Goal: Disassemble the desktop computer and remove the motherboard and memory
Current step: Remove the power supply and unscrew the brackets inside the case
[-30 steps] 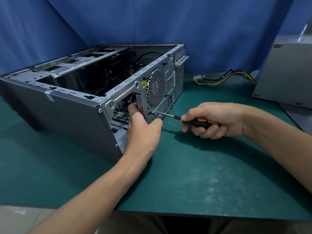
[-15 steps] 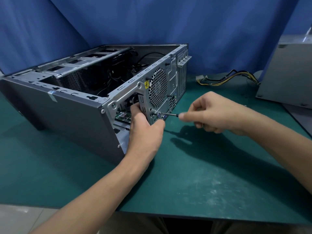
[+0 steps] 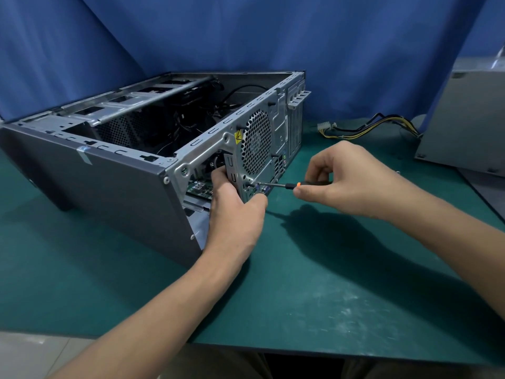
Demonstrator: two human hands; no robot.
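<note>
A grey desktop computer case (image 3: pixel 103 184) lies on its side on the green table, open on top, its rear panel with the round fan grille (image 3: pixel 255 143) turned toward me. A strip of green motherboard (image 3: pixel 199 187) shows through the power-supply opening. My left hand (image 3: pixel 235 203) grips the rear panel's edge beside that opening, fingers inside. My right hand (image 3: pixel 341 179) pinches a black and orange screwdriver (image 3: pixel 289 185) by its handle, the tip set against a screw low on the rear panel. The memory is hidden inside the case.
A grey box (image 3: pixel 464 119) stands at the table's right edge, with a bundle of yellow and black cables (image 3: pixel 366 127) and a white connector lying beside it. A blue curtain (image 3: pixel 246 36) hangs close behind. The table's front edge (image 3: pixel 328 351) runs near my body.
My right hand has turned on the screwdriver, shifting from a full fist around the handle to a fingertip pinch. The left hand has stayed on the rear panel.
</note>
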